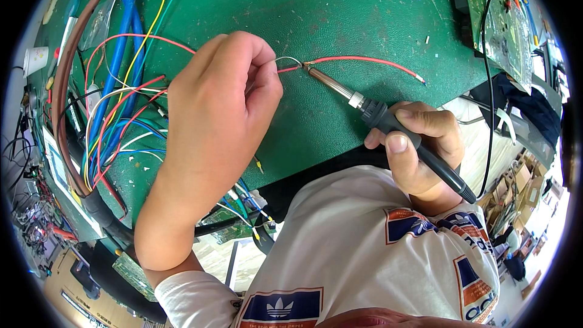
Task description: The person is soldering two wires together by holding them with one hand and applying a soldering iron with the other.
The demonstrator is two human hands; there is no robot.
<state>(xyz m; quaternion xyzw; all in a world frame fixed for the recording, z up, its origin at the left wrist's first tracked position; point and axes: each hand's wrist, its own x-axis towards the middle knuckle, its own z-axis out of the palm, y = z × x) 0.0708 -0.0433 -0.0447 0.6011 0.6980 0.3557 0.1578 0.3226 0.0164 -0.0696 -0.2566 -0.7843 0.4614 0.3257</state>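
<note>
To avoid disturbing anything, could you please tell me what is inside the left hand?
A red wire and thin pale strand emerge from the left hand; its grip hides the rest.

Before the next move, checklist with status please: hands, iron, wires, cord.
1. Right hand on the soldering iron's dark handle, off the metal barrel: ok.
2. Iron tip at the bare end of the red wire: ok.
3. Thin silvery wire running from the left hand to that spot: ok.
4. Left fingertips clear of the tip: ok, a gap shows.
5. Black cord away from the bare end: ok, it runs off to the right.
6. Tip hot enough: cannot tell, nothing visible shows its temperature.
</note>
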